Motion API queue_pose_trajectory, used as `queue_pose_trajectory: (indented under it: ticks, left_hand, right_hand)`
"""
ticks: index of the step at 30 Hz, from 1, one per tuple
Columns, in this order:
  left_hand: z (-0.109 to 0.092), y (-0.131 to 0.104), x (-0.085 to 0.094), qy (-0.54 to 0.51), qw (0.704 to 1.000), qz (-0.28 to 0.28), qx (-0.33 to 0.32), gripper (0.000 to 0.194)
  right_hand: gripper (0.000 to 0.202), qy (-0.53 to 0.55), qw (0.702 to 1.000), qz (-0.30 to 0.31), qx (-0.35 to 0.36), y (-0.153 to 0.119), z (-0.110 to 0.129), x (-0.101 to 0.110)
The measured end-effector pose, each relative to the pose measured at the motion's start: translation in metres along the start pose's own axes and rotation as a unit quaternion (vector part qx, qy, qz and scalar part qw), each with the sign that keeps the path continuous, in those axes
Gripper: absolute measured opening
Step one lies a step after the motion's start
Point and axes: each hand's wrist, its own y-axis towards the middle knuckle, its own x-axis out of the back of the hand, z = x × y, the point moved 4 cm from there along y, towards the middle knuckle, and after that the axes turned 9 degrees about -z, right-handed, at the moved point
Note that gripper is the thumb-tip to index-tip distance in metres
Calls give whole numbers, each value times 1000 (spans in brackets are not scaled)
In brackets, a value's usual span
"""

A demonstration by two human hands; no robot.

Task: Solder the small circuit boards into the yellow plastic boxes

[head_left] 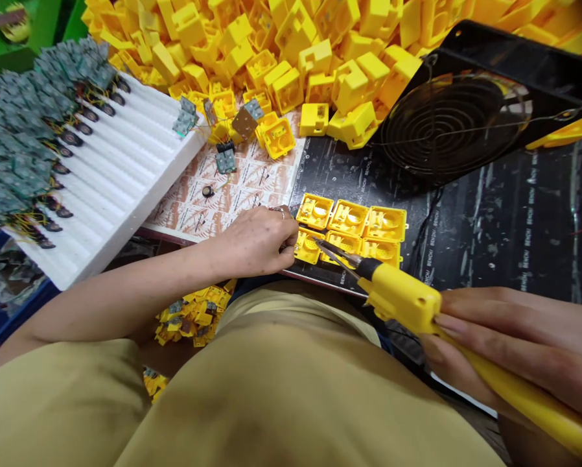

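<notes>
Several open yellow plastic housings (350,217) lie in two rows on the table's front part. Closed at the left end of the front row is my left hand (264,240), its fingers curled against a housing; whatever they pinch is hidden. My right hand (519,350) is wrapped round a yellow hot-glue-gun-like tool (405,295) with a dark collar and a metal tip. That tip points left, over the front row of housings, close to my left fingers. Behind my left hand, a small green-grey circuit board (225,161) and a round black part (207,191) lie on the patterned sheet.
A white foam tray (120,175) with many wired circuit boards stands at the left. Yellow housings (295,32) are heaped at the back. A black fan (446,123) stands at the back right, its cable running forward.
</notes>
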Motion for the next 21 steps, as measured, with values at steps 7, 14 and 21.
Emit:
queue_pose_trajectory:
  ticks: [7, 14, 21]
  left_hand:
    - [0, 0, 0, 13, 1000, -3, 5, 13]
    - [10, -11, 9, -151, 983, -85, 53, 12]
    - [12, 0, -2, -63, 994, -63, 57, 19]
  right_hand:
    - [24, 18, 999, 19, 22, 0, -10, 0]
    - [63, -10, 999, -38, -35, -5, -4, -10]
    - [35, 35, 998, -43, -41, -3, 2, -13]
